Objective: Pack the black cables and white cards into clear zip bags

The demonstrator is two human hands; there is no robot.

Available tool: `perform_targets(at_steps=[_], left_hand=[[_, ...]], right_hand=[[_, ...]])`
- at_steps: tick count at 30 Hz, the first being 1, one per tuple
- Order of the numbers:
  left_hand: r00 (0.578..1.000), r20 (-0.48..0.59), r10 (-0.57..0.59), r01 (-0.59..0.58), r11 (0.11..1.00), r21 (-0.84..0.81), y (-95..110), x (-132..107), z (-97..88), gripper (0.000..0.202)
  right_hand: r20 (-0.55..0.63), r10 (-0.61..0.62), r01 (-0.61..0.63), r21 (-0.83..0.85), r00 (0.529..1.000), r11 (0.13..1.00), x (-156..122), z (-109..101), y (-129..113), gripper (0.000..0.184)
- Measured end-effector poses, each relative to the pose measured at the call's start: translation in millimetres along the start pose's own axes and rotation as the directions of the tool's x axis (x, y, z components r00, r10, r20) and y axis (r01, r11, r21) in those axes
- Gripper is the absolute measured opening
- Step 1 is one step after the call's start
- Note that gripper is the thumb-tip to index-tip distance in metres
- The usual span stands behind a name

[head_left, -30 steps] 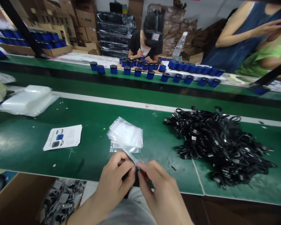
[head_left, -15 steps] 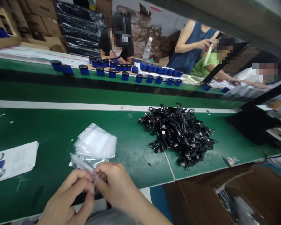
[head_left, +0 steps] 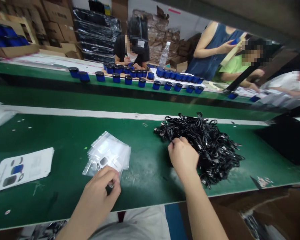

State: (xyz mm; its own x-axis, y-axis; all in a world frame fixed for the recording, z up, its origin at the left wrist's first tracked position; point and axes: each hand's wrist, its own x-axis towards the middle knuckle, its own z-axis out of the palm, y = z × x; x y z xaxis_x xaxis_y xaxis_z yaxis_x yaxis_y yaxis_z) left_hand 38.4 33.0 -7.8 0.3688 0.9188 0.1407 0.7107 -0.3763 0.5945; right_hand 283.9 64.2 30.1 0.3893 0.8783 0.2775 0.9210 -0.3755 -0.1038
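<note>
My left hand (head_left: 102, 186) is closed in a pinch on the edge of a clear zip bag (head_left: 90, 168) near the table's front. A printed card (head_left: 104, 161) shows through the plastic. Just beyond lies a fanned stack of clear zip bags (head_left: 115, 148), partly overlapped by the held one. Farther right, my right hand (head_left: 183, 156) reaches into the left side of a heap of black USB cables (head_left: 215, 150). Its fingers are curled round a cable there, though the fingertips are largely hidden.
Printed leaflets (head_left: 37, 163) lie stacked at the left. A row of blue, black-topped round items (head_left: 116, 78) lines the ledge behind. Several people work across the bench, near a plastic bottle (head_left: 164, 55). An open carton (head_left: 285, 213) stands below the right front edge.
My right hand has left the bag and moved right to the cable heap. My left hand still pinches the bag, now lying flatter by the stack. The view has shifted slightly left.
</note>
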Motion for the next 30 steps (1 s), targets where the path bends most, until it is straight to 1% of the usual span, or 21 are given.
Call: perform_targets(at_steps=[1, 2, 3, 4, 5, 6, 7, 8, 9, 10, 11, 13, 14, 17, 19, 20, 21, 24, 26, 28, 30], left_hand=[[0.999, 0.018, -0.032, 0.033, 0.999, -0.037, 1.4, 0.5, -1.9, 0.023], [0.997, 0.04, -0.061, 0.064, 0.995, -0.073, 2.8, 1.0, -4.1, 0.024], [0.994, 0.063, -0.085, 0.091, 0.99, -0.107, 4.0, 1.6, -6.3, 0.025], [0.991, 0.08, -0.106, 0.116, 0.984, -0.135, 5.1, 2.2, -8.3, 0.025], [0.988, 0.085, -0.128, 0.141, 0.977, -0.158, 5.9, 2.8, -10.0, 0.023], [0.986, 0.086, -0.144, 0.158, 0.971, -0.182, 6.4, 3.4, -11.3, 0.021], [0.984, 0.087, -0.155, 0.17, 0.963, -0.207, 6.8, 3.7, -12.3, 0.018], [0.983, 0.085, -0.162, 0.178, 0.955, -0.238, 6.9, 3.7, -13.0, 0.016], [0.983, 0.082, -0.165, 0.181, 0.944, -0.275, 6.9, 3.5, -13.5, 0.016], [0.982, 0.083, -0.17, 0.187, 0.93, -0.317, 6.7, 2.9, -13.9, 0.016], [0.98, 0.085, -0.179, 0.198, 0.912, -0.358, 6.3, 2.0, -14.0, 0.019], [0.973, 0.068, -0.219, 0.227, 0.878, -0.421, 4.9, -0.4, -13.7, 0.024], [0.97, 0.055, -0.238, 0.238, 0.866, -0.439, 3.9, -1.7, -13.3, 0.025], [0.964, -0.001, -0.265, 0.24, 0.874, -0.423, 0.9, -5.5, -11.6, 0.02], [0.968, -0.034, -0.248, 0.22, 0.906, -0.361, 0.5, -7.3, -10.6, 0.02], [0.971, -0.046, -0.233, 0.206, 0.923, -0.325, 1.1, -7.8, -10.2, 0.02], [0.976, -0.054, -0.213, 0.188, 0.938, -0.293, 2.0, -7.9, -9.8, 0.021], [0.985, -0.059, -0.165, 0.147, 0.961, -0.236, 5.7, -6.5, -8.8, 0.023], [0.986, -0.055, -0.158, 0.142, 0.965, -0.222, 7.4, -5.1, -7.8, 0.022], [0.985, -0.049, -0.164, 0.15, 0.966, -0.209, 7.8, -4.3, -6.8, 0.021], [0.985, -0.047, -0.167, 0.155, 0.969, -0.192, 7.6, -4.3, -5.8, 0.019]], right_hand=[[-0.048, -0.008, 0.01, 0.05, 0.999, 0.999, -9.4, -3.7, -0.6, 0.014], [-0.096, -0.023, 0.037, 0.151, 0.995, 0.988, -20.5, -7.1, -2.0, 0.015], [-0.134, -0.043, 0.083, 0.307, 0.99, 0.948, -32.8, -9.4, -4.6, 0.015], [-0.133, -0.078, 0.136, 0.512, 0.988, 0.848, -45.8, -10.4, -8.6, 0.014], [-0.077, -0.125, 0.143, 0.708, 0.989, 0.692, -58.6, -9.6, -13.8, 0.014], [0.026, -0.203, 0.084, 0.854, 0.979, 0.514, -70.5, -7.2, -19.8, 0.014], [0.14, -0.284, -0.024, 0.927, 0.948, 0.375, -80.6, -3.5, -25.9, 0.015], [0.227, -0.337, -0.117, 0.941, 0.914, 0.317, -88.4, 1.0, -31.3, 0.016], [0.283, -0.365, -0.169, 0.934, 0.887, 0.315, -93.5, 5.5, -35.4, 0.017], [0.307, -0.367, -0.171, 0.918, 0.878, 0.359, -96.1, 9.3, -37.8, 0.018], [0.299, -0.359, -0.131, 0.896, 0.884, 0.424, -96.6, 12.1, -38.5, 0.019], [0.229, -0.377, 0.012, 0.843, 0.897, 0.538, -94.9, 13.8, -36.2, 0.021], [0.187, -0.408, 0.09, 0.816, 0.894, 0.572, -94.2, 13.1, -34.5, 0.021], [0.027, -0.5, 0.338, 0.706, 0.866, 0.623, -97.5, 9.7, -32.0, 0.023], [-0.075, -0.514, 0.448, 0.607, 0.855, 0.656, -102.7, 8.4, -33.4, 0.023], [-0.104, -0.501, 0.46, 0.586, 0.859, 0.667, -105.0, 7.7, -34.2, 0.022], [-0.102, -0.48, 0.439, 0.598, 0.871, 0.67, -106.3, 6.7, -34.7, 0.021], [-0.012, -0.413, 0.289, 0.733, 0.911, 0.616, -104.2, -2.1, -31.1, 0.016], [-0.001, -0.377, 0.241, 0.771, 0.926, 0.59, -98.8, -13.1, -24.8, 0.014], [-0.054, -0.336, 0.271, 0.715, 0.94, 0.644, -92.0, -24.8, -18.8, 0.013], [-0.09, -0.337, 0.325, 0.574, 0.937, 0.751, -84.2, -31.4, -17.6, 0.014]])
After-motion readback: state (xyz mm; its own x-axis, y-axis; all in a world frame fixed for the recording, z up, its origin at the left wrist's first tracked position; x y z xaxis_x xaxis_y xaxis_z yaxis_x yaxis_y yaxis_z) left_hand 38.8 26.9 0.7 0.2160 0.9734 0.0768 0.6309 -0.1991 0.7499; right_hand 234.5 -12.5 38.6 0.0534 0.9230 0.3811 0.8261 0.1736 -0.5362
